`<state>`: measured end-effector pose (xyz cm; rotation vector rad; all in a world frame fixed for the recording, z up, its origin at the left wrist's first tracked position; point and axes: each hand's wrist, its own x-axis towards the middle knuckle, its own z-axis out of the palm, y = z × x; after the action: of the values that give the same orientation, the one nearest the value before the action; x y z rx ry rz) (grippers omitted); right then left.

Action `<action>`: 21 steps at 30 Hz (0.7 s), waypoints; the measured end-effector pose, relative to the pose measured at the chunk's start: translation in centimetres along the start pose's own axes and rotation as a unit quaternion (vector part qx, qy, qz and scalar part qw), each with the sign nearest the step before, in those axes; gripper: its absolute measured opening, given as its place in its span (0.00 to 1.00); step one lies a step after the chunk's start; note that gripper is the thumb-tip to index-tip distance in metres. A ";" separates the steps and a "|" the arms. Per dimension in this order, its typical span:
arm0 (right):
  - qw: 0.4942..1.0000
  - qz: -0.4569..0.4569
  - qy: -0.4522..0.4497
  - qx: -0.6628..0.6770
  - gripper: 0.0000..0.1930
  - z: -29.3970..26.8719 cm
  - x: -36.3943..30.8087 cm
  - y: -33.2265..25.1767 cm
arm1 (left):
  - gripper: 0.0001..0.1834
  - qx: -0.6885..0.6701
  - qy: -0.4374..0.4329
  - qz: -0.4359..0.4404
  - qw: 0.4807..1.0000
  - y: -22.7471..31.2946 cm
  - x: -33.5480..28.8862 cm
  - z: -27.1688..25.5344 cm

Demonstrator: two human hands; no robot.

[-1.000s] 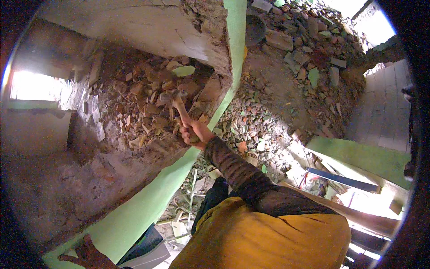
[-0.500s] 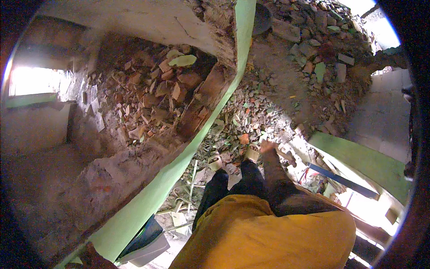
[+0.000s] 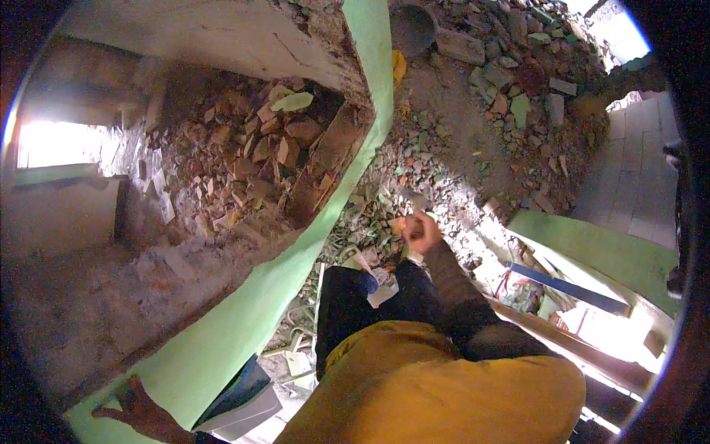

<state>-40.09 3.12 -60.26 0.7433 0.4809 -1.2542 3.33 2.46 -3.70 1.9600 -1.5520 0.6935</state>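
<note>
My right hand is closed in front of my right leg, above the broken masonry. It grips what looks like a hammer, whose grey head is smeared by motion. My left hand lies with fingers spread on the pale green painted face of the broken wall, holding nothing. Both of my feet are among the rubble; the left shoe is blurred and the left knee is bent.
Heaps of broken brick fill the space beyond the wall at left. A dark round pan stands at the far side. At right lie a green panel and a dark blue bar. A grey box-like object leans by the wall.
My left hand has come further into view with its fingers spread on the wall. The right hand has moved left, turning the hammer upward. My left leg has shifted, its knee more bent.
</note>
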 end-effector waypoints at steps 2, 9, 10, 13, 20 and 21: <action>0.990 -0.080 0.114 0.034 0.13 -4.9 -2.4 -3.3 | 0.65 0.000 0.000 -0.008 1.000 0.0 0.0 0.4; 0.929 -0.272 0.225 0.111 0.17 -0.3 5.1 1.7 | 0.63 -0.010 0.003 -0.010 1.000 -0.7 0.7 1.3; 0.957 -0.218 0.177 0.073 0.15 2.9 7.7 4.9 | 0.63 -0.010 0.005 -0.013 1.000 -0.8 0.9 1.1; 0.995 -0.079 0.038 -0.040 0.12 11.9 13.0 13.5 | 0.63 -0.005 -0.001 -0.003 1.000 -1.1 0.8 0.9; 0.985 0.031 -0.109 -0.129 0.14 11.3 5.1 7.6 | 0.61 0.013 -0.007 0.005 1.000 -1.4 0.9 0.8; 0.985 0.024 -0.104 -0.133 0.13 9.2 3.0 5.4 | 0.61 0.017 -0.010 0.003 1.000 -1.5 0.9 0.8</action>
<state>-34.73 -4.88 -54.85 0.3910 0.4449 -1.1796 5.02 1.61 -3.80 1.9932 -1.5680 0.7092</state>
